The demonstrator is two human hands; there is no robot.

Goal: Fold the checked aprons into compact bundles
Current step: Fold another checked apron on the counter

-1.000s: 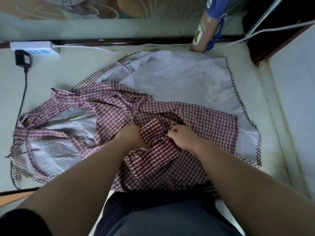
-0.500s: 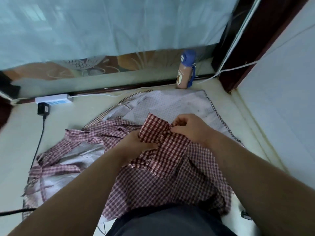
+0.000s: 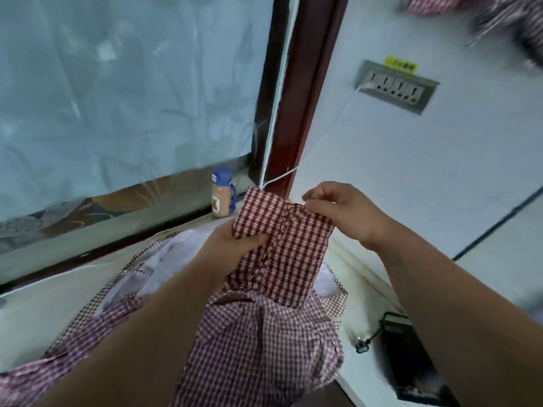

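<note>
A red-and-white checked apron (image 3: 282, 259) is lifted in front of me, its dark bib part held up and the lighter skirt hanging down toward my lap. My left hand (image 3: 232, 245) grips the bib's left edge from below. My right hand (image 3: 338, 212) pinches its top right corner. A second, paler checked apron (image 3: 164, 259) lies spread on the pale surface behind, partly hidden by my arms. More checked cloth (image 3: 440, 2) shows blurred at the top right.
A pink bottle with a blue cap (image 3: 222, 195) stands at the back by the dark wooden frame (image 3: 299, 92). A wall socket strip (image 3: 396, 86) with a white cable is on the right wall. A black device (image 3: 411, 356) lies at the right.
Both hands have lifted the checked apron's bib off the surface and up toward the camera. The view has tilted up and to the right.
</note>
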